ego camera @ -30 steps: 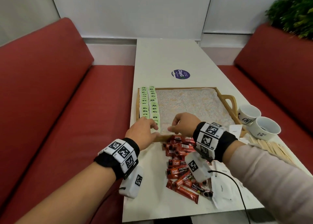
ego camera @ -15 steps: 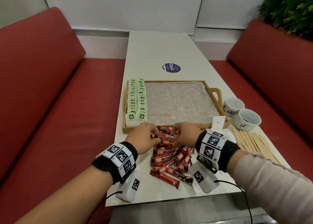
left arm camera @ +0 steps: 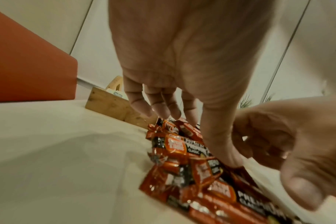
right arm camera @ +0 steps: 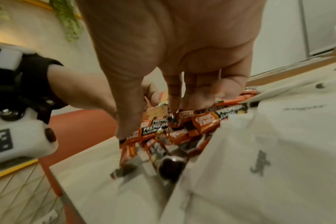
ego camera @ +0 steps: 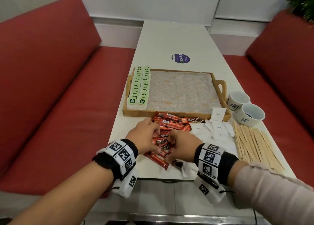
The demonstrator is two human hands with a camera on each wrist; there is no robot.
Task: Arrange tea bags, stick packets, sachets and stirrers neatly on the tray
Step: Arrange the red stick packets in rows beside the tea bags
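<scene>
Head | sachets (ego camera: 216, 126) beside stirrers (ego camera: 253, 143) | cups (ego camera: 244, 105) by tray (ego camera: 175, 114)

Both hands pulled back from the tray's (ego camera: 176, 114) near edge a second ago, left hand (ego camera: 144, 136) and right hand (ego camera: 182, 144) now down in the red stick packets (ego camera: 167, 127) heap, fingertips (left arm camera: 175, 115) touching packets, heap spread wider
</scene>
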